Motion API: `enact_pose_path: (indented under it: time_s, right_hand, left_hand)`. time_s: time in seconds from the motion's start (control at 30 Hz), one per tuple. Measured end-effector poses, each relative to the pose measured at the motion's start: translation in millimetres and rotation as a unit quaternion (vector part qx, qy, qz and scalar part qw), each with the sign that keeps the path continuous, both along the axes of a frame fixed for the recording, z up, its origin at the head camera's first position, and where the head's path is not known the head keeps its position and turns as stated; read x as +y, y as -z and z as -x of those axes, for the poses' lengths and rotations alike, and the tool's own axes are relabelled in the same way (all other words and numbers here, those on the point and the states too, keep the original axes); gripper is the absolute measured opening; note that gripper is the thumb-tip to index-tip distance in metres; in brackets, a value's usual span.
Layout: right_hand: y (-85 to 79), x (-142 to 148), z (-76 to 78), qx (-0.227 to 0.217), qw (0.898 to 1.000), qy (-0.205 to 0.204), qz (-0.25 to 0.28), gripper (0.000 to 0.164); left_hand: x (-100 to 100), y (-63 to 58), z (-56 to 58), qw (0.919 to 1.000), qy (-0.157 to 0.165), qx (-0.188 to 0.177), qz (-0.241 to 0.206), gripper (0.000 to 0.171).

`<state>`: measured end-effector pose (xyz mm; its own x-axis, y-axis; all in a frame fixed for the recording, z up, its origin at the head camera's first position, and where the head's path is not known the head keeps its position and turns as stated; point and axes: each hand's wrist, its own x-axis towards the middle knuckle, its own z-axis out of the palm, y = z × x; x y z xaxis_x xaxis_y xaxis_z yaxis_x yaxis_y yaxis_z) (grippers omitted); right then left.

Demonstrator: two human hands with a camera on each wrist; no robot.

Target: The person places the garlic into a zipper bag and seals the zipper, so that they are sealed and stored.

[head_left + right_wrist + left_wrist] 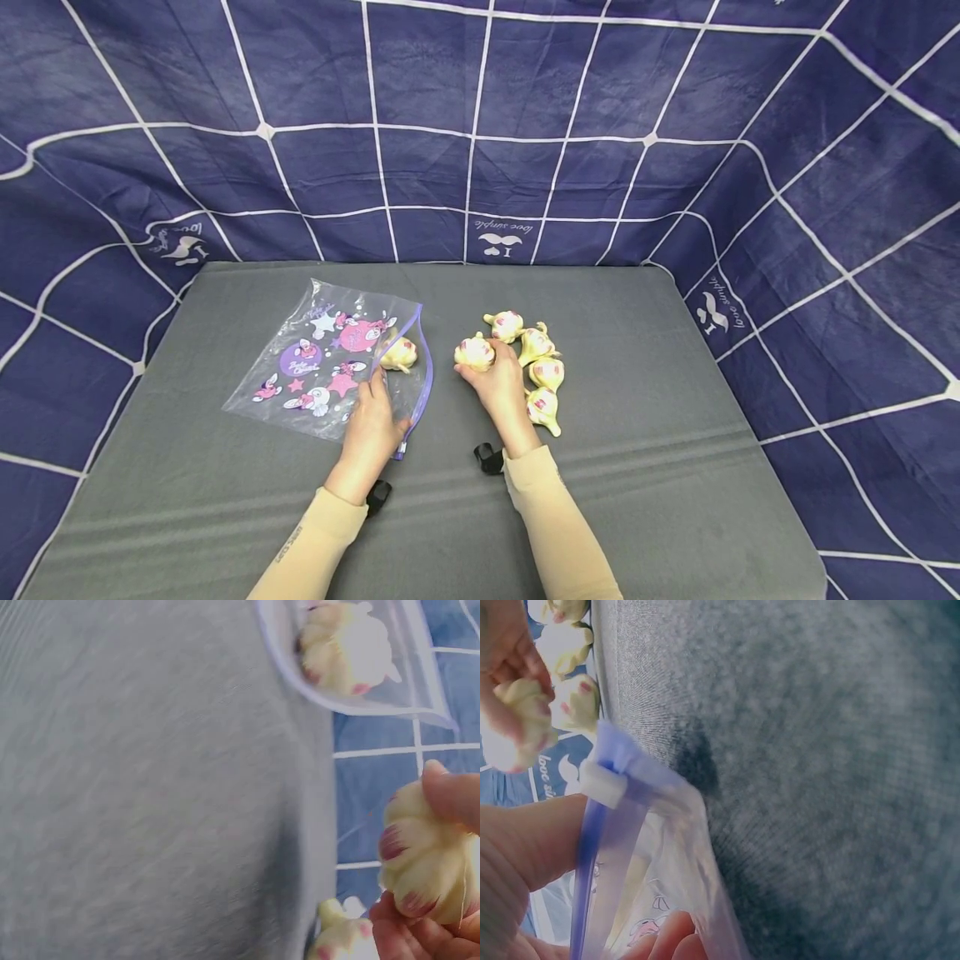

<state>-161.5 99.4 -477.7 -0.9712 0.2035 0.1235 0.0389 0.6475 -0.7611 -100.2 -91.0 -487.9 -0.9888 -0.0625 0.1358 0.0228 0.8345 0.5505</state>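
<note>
My right hand (pixel 504 390) grips a garlic bulb (pixel 473 351), pale yellow with pinkish streaks, between thumb and fingers. This bulb is over the table, just right of the mouth of a clear zip bag (pixel 262 367) printed with pink and purple cartoon figures. Another garlic bulb (pixel 400 356) lies at the bag's mouth, showing inside the purple rim in the right wrist view. With thumb and fingers, my left hand (pixel 369 427) holds the bag near the lower end of its opening. The left wrist view shows the white slider (pixel 604 784) beside the thumb.
Several more garlic bulbs (pixel 546 374) form a curved row right of my right hand. Everything lies on a grey cloth-covered table (pixel 660 492). Dark blue cloth (pixel 427 75) with white grid lines rises behind it and at both sides.
</note>
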Motion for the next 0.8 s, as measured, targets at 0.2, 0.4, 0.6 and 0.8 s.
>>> enact_pose_path:
  time_s: [0.2, 0.4, 0.6, 0.8]
  right_hand:
    - [-14.9, -5, -6.0, 0.032, 0.999, -0.01, 0.034, 0.065]
    - [-25.4, -11, -11.0, 0.082, 0.995, -0.04, 0.035, 0.064]
    - [-28.3, -17, -15.6, 0.107, 0.992, -0.061, 0.039, 0.064]
    - [-23.7, -29, -19.8, 0.119, 0.986, -0.112, 0.037, 0.065]
  left_hand:
    - [1, -0.5, -0.9, 1.0, -0.001, 0.004, 0.006, 0.098]
    - [1, -3.5, -1.7, 0.9994, -0.012, 0.0, 0.032, 0.099]
    - [2, -6.7, -0.8, 0.9997, -0.011, 0.009, 0.02, 0.1]
    - [2, -7.6, -0.1, 0.9994, -0.012, 0.032, 0.01, 0.1]
